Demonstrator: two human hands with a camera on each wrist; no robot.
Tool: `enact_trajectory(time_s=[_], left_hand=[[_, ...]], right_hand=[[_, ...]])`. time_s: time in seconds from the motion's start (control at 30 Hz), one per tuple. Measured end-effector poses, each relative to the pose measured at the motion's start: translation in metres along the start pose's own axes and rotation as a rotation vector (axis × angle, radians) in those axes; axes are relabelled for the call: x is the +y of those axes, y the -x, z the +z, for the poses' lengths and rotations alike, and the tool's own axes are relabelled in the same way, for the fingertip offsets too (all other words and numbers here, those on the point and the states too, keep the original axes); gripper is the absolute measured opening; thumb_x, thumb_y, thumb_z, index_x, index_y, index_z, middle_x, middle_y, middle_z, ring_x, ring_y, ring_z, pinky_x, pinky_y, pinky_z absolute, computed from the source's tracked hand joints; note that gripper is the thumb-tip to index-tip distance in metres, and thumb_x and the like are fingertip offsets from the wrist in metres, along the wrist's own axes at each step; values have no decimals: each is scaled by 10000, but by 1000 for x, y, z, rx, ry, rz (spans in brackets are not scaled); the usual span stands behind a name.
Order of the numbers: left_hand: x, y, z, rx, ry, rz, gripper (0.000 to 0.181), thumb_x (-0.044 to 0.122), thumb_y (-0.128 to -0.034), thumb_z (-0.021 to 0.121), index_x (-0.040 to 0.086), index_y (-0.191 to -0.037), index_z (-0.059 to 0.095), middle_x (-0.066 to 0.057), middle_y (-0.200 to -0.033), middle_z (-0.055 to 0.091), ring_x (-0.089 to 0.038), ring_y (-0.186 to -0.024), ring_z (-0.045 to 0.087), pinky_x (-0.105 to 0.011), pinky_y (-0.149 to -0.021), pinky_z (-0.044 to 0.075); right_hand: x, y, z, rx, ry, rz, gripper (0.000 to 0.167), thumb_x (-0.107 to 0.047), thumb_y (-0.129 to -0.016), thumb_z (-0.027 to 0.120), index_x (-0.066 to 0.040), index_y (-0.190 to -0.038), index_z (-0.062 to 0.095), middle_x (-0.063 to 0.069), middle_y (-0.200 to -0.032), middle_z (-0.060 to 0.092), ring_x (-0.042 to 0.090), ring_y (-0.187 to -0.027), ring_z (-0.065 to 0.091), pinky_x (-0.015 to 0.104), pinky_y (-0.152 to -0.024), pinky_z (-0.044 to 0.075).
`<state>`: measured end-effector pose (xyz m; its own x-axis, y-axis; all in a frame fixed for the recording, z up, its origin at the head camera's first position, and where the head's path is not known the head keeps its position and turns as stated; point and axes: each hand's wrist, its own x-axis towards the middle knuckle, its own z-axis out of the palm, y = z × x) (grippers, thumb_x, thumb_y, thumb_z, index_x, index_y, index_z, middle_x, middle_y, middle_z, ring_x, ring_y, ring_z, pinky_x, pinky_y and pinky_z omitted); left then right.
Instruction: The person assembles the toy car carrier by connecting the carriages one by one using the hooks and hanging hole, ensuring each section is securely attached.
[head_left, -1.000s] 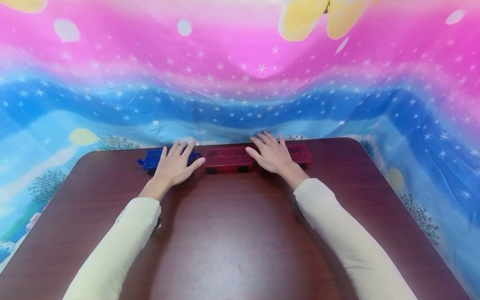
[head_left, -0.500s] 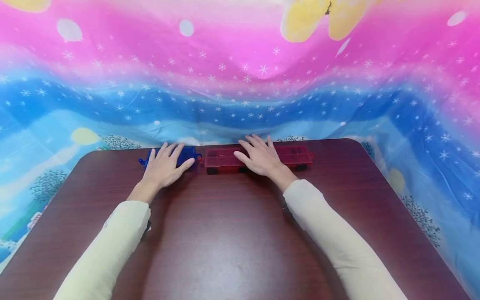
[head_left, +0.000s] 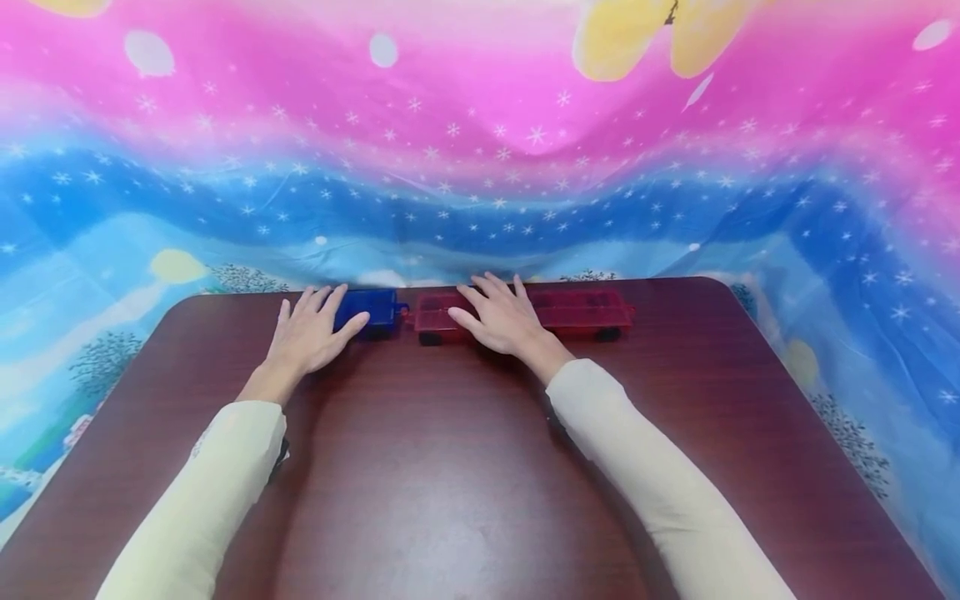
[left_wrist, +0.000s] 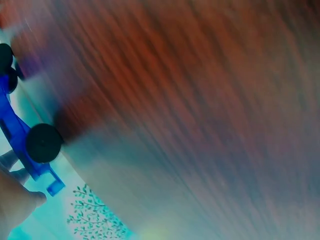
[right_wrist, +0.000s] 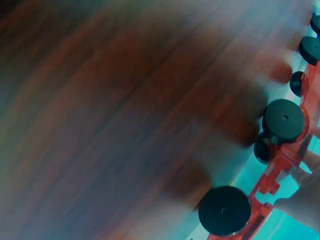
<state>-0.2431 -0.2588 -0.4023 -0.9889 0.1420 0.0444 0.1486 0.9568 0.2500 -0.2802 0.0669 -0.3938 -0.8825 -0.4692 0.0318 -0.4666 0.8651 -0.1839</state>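
Standing in a row close along the far edge of the counter (head_left: 450,500), a blue wagon (head_left: 372,305), a first red wagon (head_left: 437,312) and a second red wagon (head_left: 588,308) are glossy, see-through plastic, their low oblong bodies on round black wheels (right_wrist: 283,120). A small hook (head_left: 406,312) bridges the gap between blue and red. The tops look like shallow rimmed trays, with contents too small to make out.

The left hand (head_left: 303,333), fingers straight and spread, covers the left part of the blue wagon. The right hand (head_left: 498,318), likewise spread, lies over the red wagons where they meet. Whether either hand presses on the plastic I cannot tell.

Strips of counter run out past both ends of the row to the rounded far corners. Polished reddish-brown wood grain widens toward the near side between the left sleeve (head_left: 206,483) and right sleeve (head_left: 645,467). Behind the far edge hangs a creased, snowflake-patterned cloth (head_left: 487,125).
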Motion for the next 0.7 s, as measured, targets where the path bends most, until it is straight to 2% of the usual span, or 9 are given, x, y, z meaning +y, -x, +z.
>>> enact_trajectory(time_s=[0.23, 0.43, 0.7], left_hand=[[-7, -2, 2, -3, -5, 7, 930, 751, -981, 295, 73, -1615, 244, -266, -1610, 250, -468, -1506, 113, -685, -1168, -9], [-9, -9, 4, -18, -12, 23, 933, 752, -982, 284, 62, -1610, 259, -263, -1600, 268, -478, -1503, 112, -676, -1172, -3], [-12, -15, 5, -19, -21, 34, 916, 739, -988, 302, 51, -1592, 304, -291, -1561, 299, -476, -1473, 189, -650, -1188, 26]], right_hand=[[-3, -5, 6, -29, -8, -5, 723, -681, -1030, 226, -264, -1614, 310, 49, -1670, 233, 258, -1553, 111, 589, -1211, -32], [-3, -9, 10, -45, 17, 0, 737, -696, -1023, 210, -270, -1618, 296, 44, -1664, 254, 257, -1552, 118, 589, -1214, -15], [-5, -13, 15, -59, 47, -8, 732, -688, -1028, 216, -271, -1629, 256, 47, -1641, 303, 253, -1548, 136, 590, -1214, -8]])
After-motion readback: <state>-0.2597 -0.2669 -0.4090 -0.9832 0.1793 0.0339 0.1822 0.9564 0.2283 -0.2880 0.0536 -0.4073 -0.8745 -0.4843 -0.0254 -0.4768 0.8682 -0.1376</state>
